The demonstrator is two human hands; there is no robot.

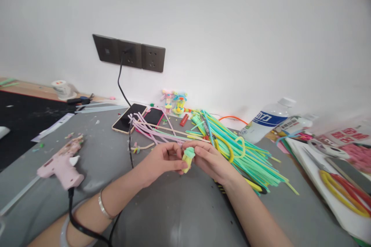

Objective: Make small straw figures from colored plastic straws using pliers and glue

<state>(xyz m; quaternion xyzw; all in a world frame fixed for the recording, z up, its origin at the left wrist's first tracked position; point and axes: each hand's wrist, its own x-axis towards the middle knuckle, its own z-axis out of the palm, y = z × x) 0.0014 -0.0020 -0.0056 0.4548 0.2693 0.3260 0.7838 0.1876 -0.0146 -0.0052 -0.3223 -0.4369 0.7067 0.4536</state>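
Note:
Between my two hands is a small fuzzy figure [188,158], yellow below with a mint-green top, apparently made of pipe cleaners. My left hand [165,159] pinches its yellow part between thumb and fingers. The fingers of my right hand [209,158] close on its green top from the other side. Just beyond my right hand lies a large bundle of green, teal and yellow pipe cleaners [255,162]. Lilac pipe cleaners [162,133] spread out behind my left hand. Two finished-looking fuzzy figures, one pink [167,102] and one yellow and blue [180,104], stand against the wall.
A pink glue gun [62,166] with a black cord lies at the left. Two phones [127,119] lie at the back below the wall sockets [129,53]. To the right are a water bottle [265,121] and scissors [342,189] with yellow and red handles.

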